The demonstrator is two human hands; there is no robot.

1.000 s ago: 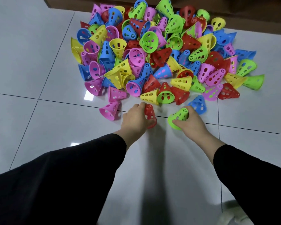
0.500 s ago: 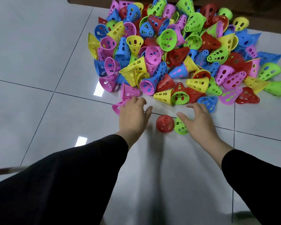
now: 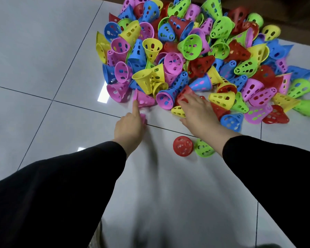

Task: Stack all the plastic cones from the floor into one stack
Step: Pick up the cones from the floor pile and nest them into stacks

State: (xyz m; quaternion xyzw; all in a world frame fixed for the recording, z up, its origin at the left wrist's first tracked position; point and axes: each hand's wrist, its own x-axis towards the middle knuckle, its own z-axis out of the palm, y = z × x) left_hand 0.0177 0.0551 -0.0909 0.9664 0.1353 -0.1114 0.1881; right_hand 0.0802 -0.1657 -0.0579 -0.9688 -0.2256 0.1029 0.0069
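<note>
left hand (image 3: 130,127) points one finger onto a pink cone (image 3: 144,100), gripping nothing. right hand (image 3: 198,112) lies spread over the cone pile (image 3: 195,56). red cone (image 3: 183,146) and green cone (image 3: 203,148) stand apart on the floor (image 3: 43,86).

- Cone pile (image 3: 195,56): dense, blocks all floor behind its near edge
- Red cone (image 3: 183,146), green cone (image 3: 203,148): touching, before the pile
- Tiled floor (image 3: 43,108) left of the pile: open passage
</note>
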